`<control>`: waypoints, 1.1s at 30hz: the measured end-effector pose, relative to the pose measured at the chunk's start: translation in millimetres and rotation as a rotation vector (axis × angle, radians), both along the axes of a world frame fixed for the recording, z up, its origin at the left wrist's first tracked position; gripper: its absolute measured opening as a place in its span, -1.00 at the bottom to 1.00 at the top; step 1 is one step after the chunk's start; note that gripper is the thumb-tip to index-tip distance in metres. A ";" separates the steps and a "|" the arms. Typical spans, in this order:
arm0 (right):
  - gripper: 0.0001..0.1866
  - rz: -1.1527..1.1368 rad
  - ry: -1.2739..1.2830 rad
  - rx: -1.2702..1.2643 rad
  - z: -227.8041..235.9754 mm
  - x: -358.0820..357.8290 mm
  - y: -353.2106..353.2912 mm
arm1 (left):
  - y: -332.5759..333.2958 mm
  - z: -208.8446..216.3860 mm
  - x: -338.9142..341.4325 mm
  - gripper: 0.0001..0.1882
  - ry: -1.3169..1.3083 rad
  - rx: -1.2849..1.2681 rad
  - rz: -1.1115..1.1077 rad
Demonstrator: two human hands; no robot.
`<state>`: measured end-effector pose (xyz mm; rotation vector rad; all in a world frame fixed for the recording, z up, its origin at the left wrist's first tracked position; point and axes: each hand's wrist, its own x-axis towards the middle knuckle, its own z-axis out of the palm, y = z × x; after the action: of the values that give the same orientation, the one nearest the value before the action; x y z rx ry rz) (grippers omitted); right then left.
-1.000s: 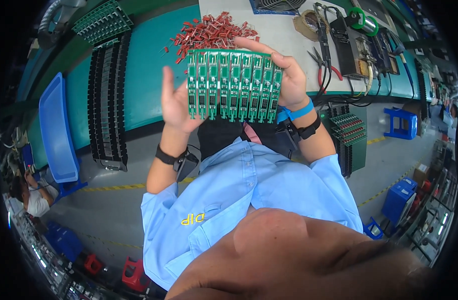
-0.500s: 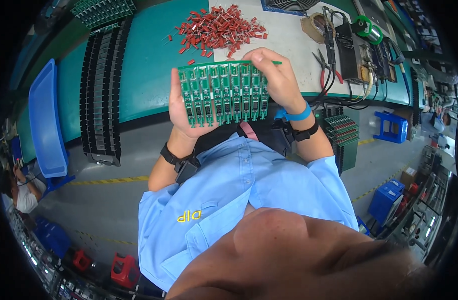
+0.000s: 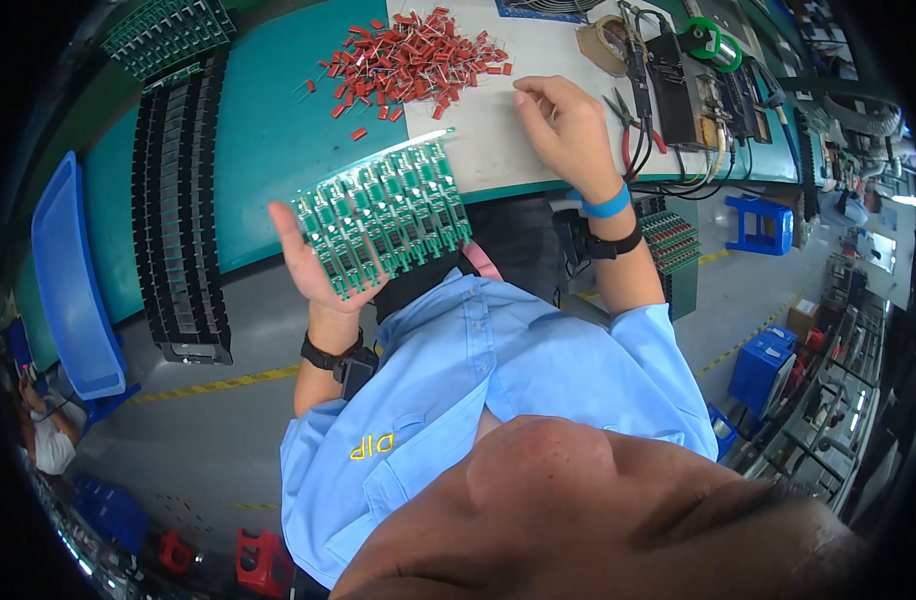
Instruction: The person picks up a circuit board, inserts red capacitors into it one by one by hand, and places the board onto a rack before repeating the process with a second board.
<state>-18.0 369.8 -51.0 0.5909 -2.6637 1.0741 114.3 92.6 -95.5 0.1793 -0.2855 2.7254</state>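
A green circuit board panel [image 3: 386,205], divided into several narrow strips carrying small components, lies tilted on my left hand [image 3: 323,275]. That palm supports its left and lower side, with the thumb standing up along the left edge. My right hand [image 3: 570,135] is off the panel, above the white part of the bench, with loosely bent fingers and nothing visible in them. Just beyond and left of it is a heap of red components [image 3: 408,60] with thin wire leads.
A black slotted rack [image 3: 183,210] runs along the left, with green boards [image 3: 168,35] at its far end. Farther left is a blue tray [image 3: 73,280]. Red-handled pliers [image 3: 633,135], a solder wire spool [image 3: 716,45] and cables lie right. Populated boards [image 3: 670,240] sit below the bench edge.
My right hand has let go of the panel's upper right corner and moved away from it. The left hand has carried the panel left and toward me, tilting it.
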 end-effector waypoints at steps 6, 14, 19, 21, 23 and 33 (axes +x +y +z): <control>-0.73 -0.061 0.034 0.066 -14.9 -32.6 4.0 | 3.4 5.4 -18.9 -0.08 -0.016 -0.159 0.035; -0.69 -0.035 -0.014 0.146 -8.7 -36.7 1.0 | 28.7 1.7 -51.8 -0.22 -0.049 -0.077 -0.029; -0.74 -0.048 -0.231 -0.329 -2.7 -22.6 11.1 | 30.1 1.3 -50.6 -0.36 -0.140 -0.159 -0.039; -0.76 -0.032 -0.300 -0.510 2.3 -15.6 9.4 | 30.4 -3.5 -51.0 -0.35 -0.109 -0.125 -0.047; -0.77 0.011 -0.307 -0.568 18.0 -5.1 1.6 | 28.3 -10.4 -49.9 -0.32 -0.038 -0.067 -0.078; -0.58 0.415 -0.024 -0.178 42.3 21.1 -57.9 | 29.1 -3.8 -46.3 -0.33 -0.080 -0.148 -0.107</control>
<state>3.1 312.0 -8.7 1.1304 -2.4868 1.4106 68.0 121.7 -99.2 0.0128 -0.1108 2.6379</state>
